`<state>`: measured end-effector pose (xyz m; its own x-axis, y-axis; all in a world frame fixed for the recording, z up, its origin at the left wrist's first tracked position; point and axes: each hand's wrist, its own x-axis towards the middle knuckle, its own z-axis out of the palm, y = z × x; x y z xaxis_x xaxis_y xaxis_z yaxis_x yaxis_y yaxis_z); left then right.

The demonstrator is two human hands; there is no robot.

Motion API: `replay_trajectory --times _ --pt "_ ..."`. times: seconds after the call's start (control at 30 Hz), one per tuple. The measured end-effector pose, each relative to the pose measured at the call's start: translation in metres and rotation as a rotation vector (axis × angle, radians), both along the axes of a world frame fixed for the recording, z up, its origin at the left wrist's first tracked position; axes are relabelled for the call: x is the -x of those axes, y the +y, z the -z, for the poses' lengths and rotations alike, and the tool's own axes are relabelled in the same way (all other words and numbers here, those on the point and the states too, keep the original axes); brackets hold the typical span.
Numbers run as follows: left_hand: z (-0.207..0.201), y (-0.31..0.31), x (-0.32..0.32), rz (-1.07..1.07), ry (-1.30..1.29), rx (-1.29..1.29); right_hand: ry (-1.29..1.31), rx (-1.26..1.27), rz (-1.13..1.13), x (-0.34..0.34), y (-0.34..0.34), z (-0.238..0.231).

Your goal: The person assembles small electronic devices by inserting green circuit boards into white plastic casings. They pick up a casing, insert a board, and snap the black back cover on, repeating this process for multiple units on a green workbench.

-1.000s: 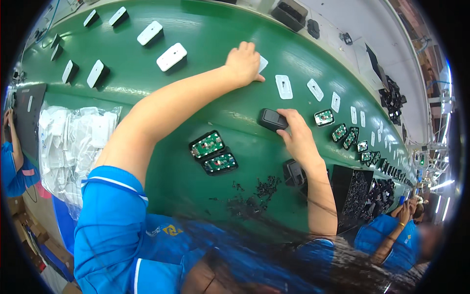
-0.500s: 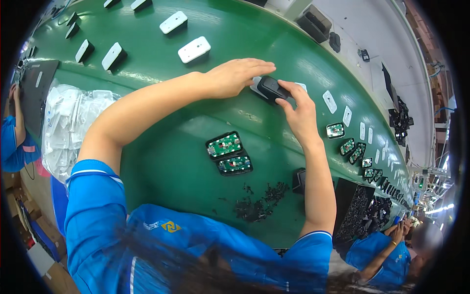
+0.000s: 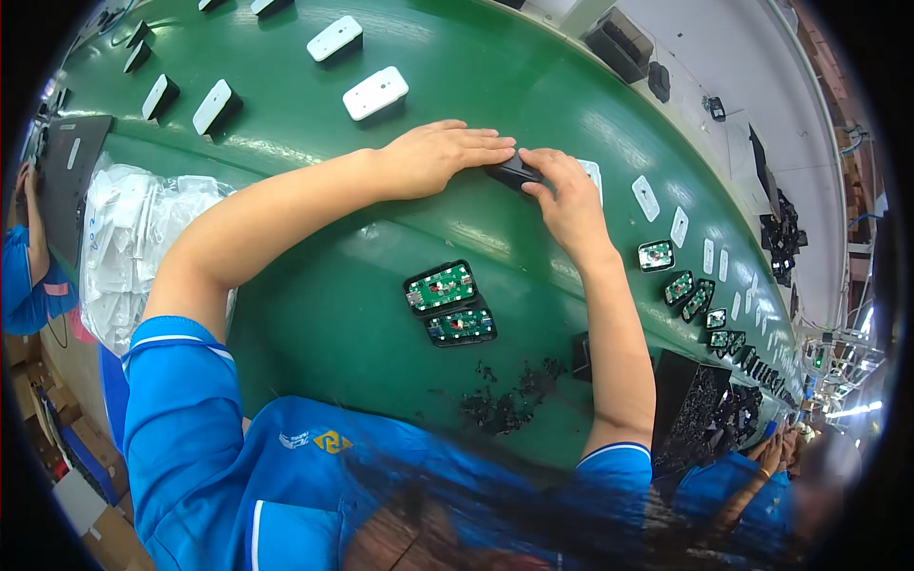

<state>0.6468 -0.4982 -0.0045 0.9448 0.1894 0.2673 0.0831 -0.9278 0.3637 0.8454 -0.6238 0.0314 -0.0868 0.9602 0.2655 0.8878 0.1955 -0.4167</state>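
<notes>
A black plastic device case (image 3: pixel 512 174) lies on the green belt between my two hands. My right hand (image 3: pixel 571 202) grips its right end, thumb on the near side and fingers over the far side. Stretched out flat, the fingers of my left hand (image 3: pixel 440 158) touch the left end of the case. Partly hidden behind my right hand is a white cover plate (image 3: pixel 592 179). Nearer to me, two open black cases show green circuit boards, an upper one (image 3: pixel 443 288) and a lower one (image 3: pixel 463 326), lying side by side and touching.
White-topped black devices (image 3: pixel 376 93) stand on the belt at the far left. A row of white plates (image 3: pixel 645 198) and open cases with boards (image 3: pixel 656 255) runs along the right. Black scraps (image 3: pixel 509 400) lie near me, a clear plastic bag (image 3: pixel 143 247) at left. Co-workers sit both sides.
My left hand has come down onto the left end of the case. My right hand has shifted slightly left with it, and more of the white plate shows behind.
</notes>
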Motion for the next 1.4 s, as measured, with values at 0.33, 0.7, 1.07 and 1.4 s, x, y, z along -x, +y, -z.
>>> replay_trajectory --times 0.33,0.7,1.07,1.4 --pt "0.007 -0.018 -0.016 -0.11 -0.077 -0.196 -0.003 0.004 0.151 0.012 0.003 0.014" --pt "-0.005 0.025 -0.052 -0.262 -0.181 0.141 0.133 0.145 0.295 -0.038 0.023 -0.011" --pt "-0.052 0.065 -0.065 -0.553 0.503 0.732 -0.192 0.414 0.364 -0.13 -0.116 -0.026" --pt "-0.058 -0.031 -0.122 -0.39 0.289 -0.081 -0.319 0.158 0.743 -0.103 -0.103 -0.008"
